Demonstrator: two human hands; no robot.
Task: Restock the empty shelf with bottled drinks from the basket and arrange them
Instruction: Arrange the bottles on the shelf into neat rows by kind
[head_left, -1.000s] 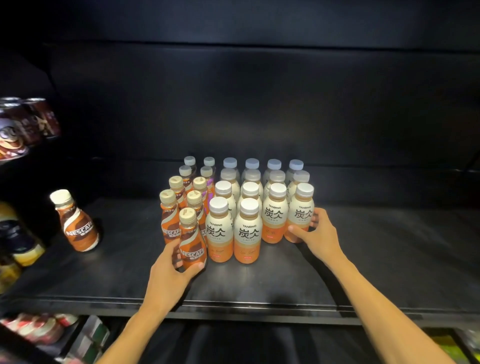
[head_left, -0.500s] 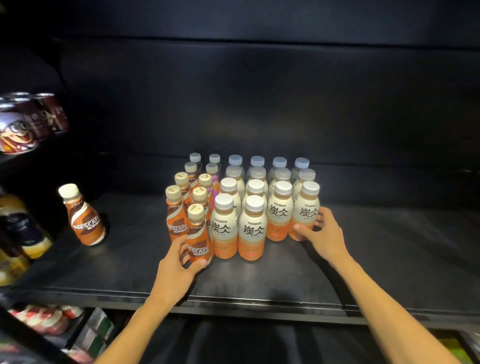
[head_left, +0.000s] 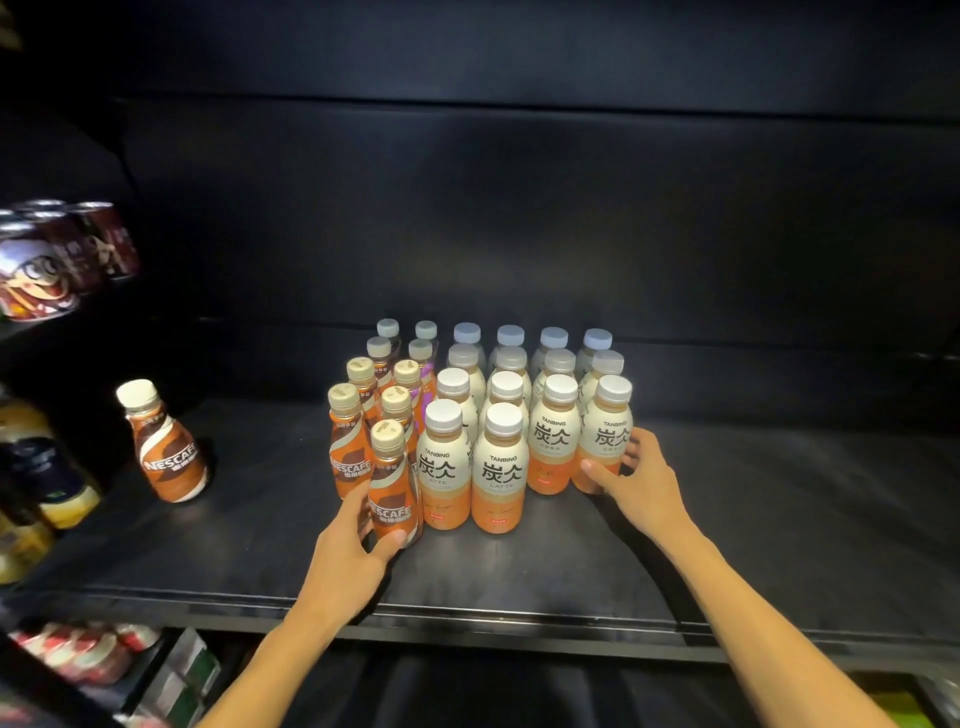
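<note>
Dim dark scene, light from front, sharp centre, blurred, warped left edge

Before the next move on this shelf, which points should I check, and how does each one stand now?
1. Grip of left hand on front Nescafe bottle: ok.
2. Grip of right hand on front-right Tanbing bottle: ok.
3. Grouped bottles upright: ok.
4. Front row even: not ok; two Latte bottles stand further forward.
5. Lone Nescafe bottle in the group: not ok; it stands apart, left.
6. Bottles left in basket: cannot tell; not in view.
</note>
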